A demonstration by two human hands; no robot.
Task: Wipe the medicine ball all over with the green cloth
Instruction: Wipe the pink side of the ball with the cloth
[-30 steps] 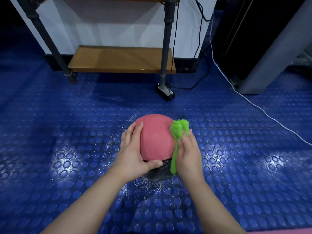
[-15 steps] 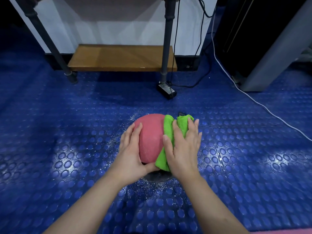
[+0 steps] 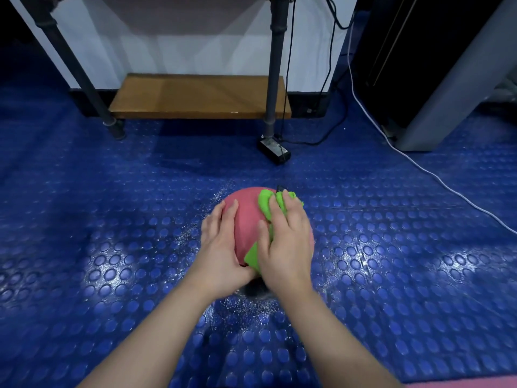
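"Half done, would you say?"

"I wouldn't put it that high. The ball (image 3: 246,219) sat on the studded blue floor (image 3: 112,261). The cloth (image 3: 264,204) lay across its upper right side, from the top down toward the near edge. That was the patch under the wipe. The pink strip between the two hands was bare, and nothing on it showed whether it was clean."

"And the hands?"

"The right hand (image 3: 285,242) was spread flat on the cloth, fingers straight and apart, pressing it to the ball rather than gripping it. The left hand (image 3: 221,247) lay flat against the ball's left side with the thumb low at the front, steadying it (not clutching, as far as I could see)."

"What was left, then?"

"Plenty, by my judgement. The far side was out of sight. The underside rested on the floor, where the cloth could not reach as the ball sat, so it would need rolling or lifting. The left side was under a bare palm."

"Anything else?"

"Pale specks lay scattered on the floor around the ball. I could not tell what they were."
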